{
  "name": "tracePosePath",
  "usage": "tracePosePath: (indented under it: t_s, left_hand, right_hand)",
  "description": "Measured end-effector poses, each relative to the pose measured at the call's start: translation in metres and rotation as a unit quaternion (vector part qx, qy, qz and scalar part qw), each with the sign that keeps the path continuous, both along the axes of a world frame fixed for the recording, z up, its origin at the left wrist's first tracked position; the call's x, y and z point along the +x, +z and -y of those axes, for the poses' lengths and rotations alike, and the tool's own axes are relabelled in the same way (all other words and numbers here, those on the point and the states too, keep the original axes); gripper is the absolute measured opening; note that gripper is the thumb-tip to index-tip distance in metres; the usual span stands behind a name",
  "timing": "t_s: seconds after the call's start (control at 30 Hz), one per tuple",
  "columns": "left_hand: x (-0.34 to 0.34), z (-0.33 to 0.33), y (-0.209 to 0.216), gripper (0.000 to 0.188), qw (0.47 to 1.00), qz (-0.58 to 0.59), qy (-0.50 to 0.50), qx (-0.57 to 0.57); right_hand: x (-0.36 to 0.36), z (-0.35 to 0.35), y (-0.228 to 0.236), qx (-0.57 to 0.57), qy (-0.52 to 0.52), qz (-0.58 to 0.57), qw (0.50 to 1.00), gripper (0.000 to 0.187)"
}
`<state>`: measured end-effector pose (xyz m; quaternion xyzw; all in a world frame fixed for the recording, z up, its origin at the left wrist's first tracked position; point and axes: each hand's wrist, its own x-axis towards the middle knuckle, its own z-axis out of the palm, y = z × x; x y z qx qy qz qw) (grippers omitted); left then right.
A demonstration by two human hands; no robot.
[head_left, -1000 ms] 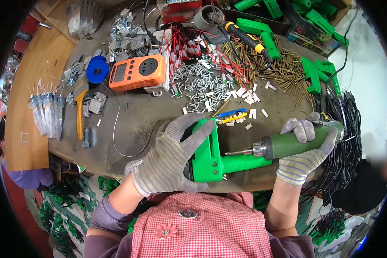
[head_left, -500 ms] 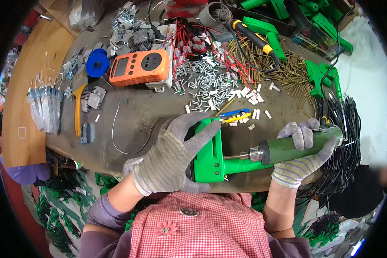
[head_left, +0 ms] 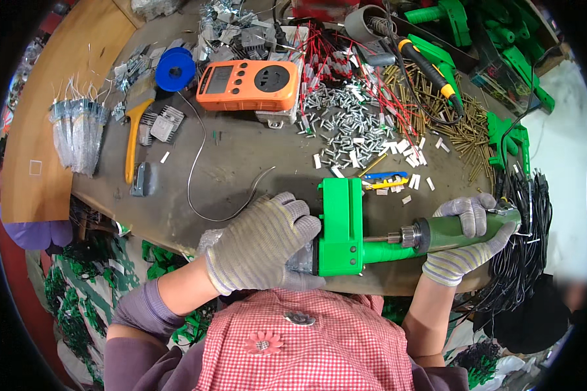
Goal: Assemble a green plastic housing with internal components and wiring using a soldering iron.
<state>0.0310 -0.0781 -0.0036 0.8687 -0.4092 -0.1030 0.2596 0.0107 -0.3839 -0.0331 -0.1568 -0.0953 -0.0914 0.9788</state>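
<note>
We see a bright green plastic pistol-shaped housing (head_left: pixel 341 225) at the frame's lower centre, its handle (head_left: pixel 391 253) running right. Along that handle lies a dark green cylindrical electric screwdriver (head_left: pixel 445 233), its bit (head_left: pixel 376 239) at the housing's right face, the right hand (head_left: pixel 469 253) wrapped around it. Nearer, the left hand (head_left: pixel 261 244) curls against the housing's left end; we cannot tell how tightly its fingers close.

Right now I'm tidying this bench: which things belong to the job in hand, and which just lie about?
Likely in the job:
bright-green plastic gun-shaped housing
dark-green cylindrical power screwdriver

Apparently lying about:
orange rectangular plastic meter
round blue plastic spool
</note>
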Motion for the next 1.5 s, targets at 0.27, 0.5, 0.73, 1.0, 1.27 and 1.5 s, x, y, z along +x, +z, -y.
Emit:
tracePosePath:
  t_s: [0.27, 0.5, 0.73, 1.0, 1.27, 1.5]
  left_hand:
    - [0.003, 0.0, -0.003, 0.063, 1.0, -0.002, -0.003, -0.017]
    - [0.001, 0.002, 0.0, 0.063, 1.0, -0.006, 0.005, -0.019]
    - [-0.001, 0.001, 0.0, 0.062, 0.998, 0.034, 0.008, -0.051]
    - [-0.002, 0.002, 0.002, 0.063, 0.999, 0.035, 0.02, -0.022]
    - [-0.003, 0.001, 0.001, 0.064, 0.998, 0.042, 0.027, -0.034]
    - [-0.002, 0.0, -0.009, 0.068, 0.996, 0.041, 0.022, -0.069]
  right_hand:
    - [0.002, -0.005, 0.008, -0.011, 0.003, -0.01, 1.0, 0.045]
    - [0.001, -0.008, 0.009, -0.006, 0.004, -0.014, 1.0, 0.042]
    - [0.001, -0.012, 0.019, -0.005, -0.044, -0.062, 0.997, 0.045]
    - [-0.038, 0.0, 0.015, -0.013, -0.037, 0.0, 0.999, 0.051]
    - [-0.039, -0.006, 0.012, -0.027, -0.04, 0.005, 0.999, 0.052]
    - [-0.034, -0.012, 0.014, -0.005, -0.035, -0.016, 0.999, 0.048]
